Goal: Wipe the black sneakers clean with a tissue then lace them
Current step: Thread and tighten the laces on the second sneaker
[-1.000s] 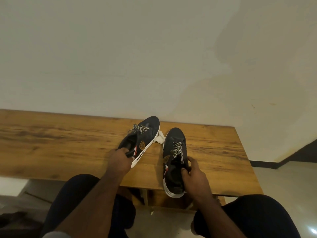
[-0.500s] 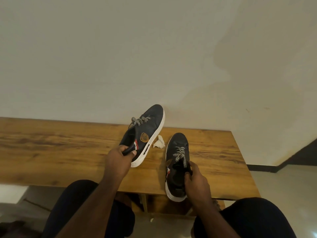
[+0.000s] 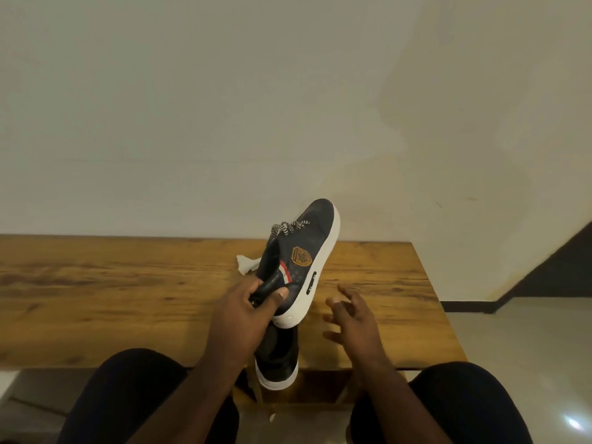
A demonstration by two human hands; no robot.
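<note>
My left hand point(image 3: 238, 310) grips the heel collar of a black sneaker point(image 3: 304, 251) with a white sole, a gold badge and checked laces. It is lifted off the wooden table point(image 3: 128, 290), toe tilted up and away. The second black sneaker point(image 3: 278, 357) lies below it at the table's front edge, heel hanging over, mostly hidden by the raised shoe and my left hand. My right hand point(image 3: 352, 318) hovers open to the right of the raised shoe, fingers spread, holding nothing. A crumpled white tissue point(image 3: 246, 262) lies on the table behind the raised sneaker.
The table ends at the right around its corner point(image 3: 448, 347), with pale floor point(image 3: 528, 341) beyond. A plain wall point(image 3: 224, 107) runs right behind the table. My knees point(image 3: 134, 386) sit under the front edge.
My left hand has raised its sneaker higher and swung it right, over the other shoe. My right hand has let go of the second sneaker and now hovers open.
</note>
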